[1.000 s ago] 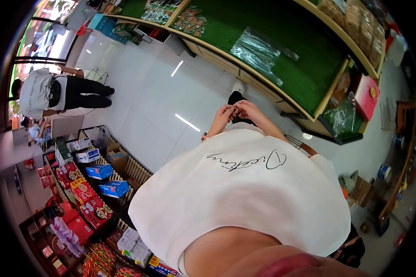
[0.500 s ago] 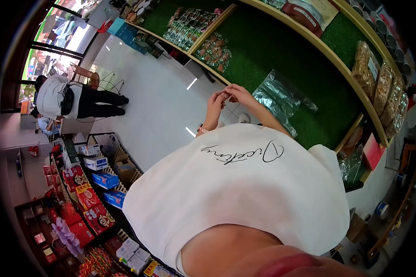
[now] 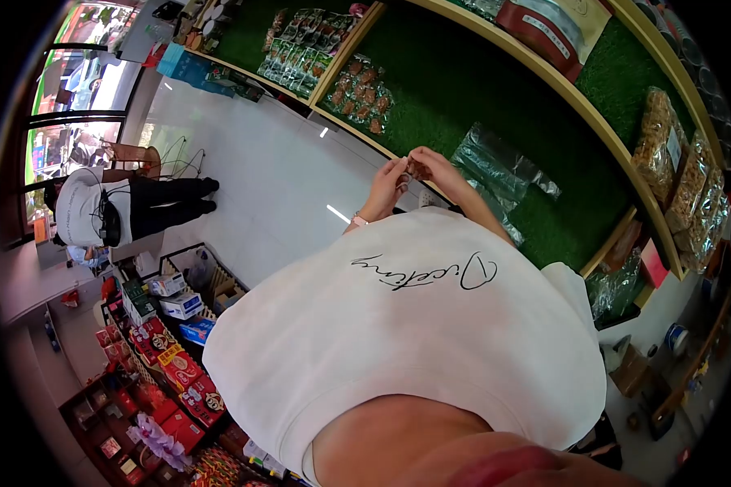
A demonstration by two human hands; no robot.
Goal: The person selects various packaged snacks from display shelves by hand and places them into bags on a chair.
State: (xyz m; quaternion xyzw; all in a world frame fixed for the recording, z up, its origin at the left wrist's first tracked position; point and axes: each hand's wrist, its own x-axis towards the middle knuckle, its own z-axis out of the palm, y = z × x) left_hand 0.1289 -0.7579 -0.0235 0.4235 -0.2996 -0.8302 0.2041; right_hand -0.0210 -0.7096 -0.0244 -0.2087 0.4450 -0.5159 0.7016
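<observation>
My left hand (image 3: 388, 188), with a band on its wrist, is closed, its fingertips pinched at one side of a small brown item (image 3: 417, 170). My right hand (image 3: 437, 170) is closed on the item's other side. The item is partly hidden by the fingers. Both hands are held together in front of my chest, over the edge of a green-lined display shelf (image 3: 422, 89). Small wrapped brown pieces (image 3: 361, 96) lie on the shelf beyond my hands. Flat clear plastic bags (image 3: 491, 166) lie to the right of them.
A wooden divider (image 3: 347, 55) separates wrapped green packets (image 3: 296, 66). Large bags of brown food (image 3: 658, 146) stand at the right. A person (image 3: 97, 207) stands at the far left. Red boxes (image 3: 179, 369) and blue-white boxes (image 3: 182, 305) fill racks at lower left.
Over the last second, the view has shifted closer to the shelf, and my hands have risen from over the floor to the shelf edge. The brown item now shows between my fingers.
</observation>
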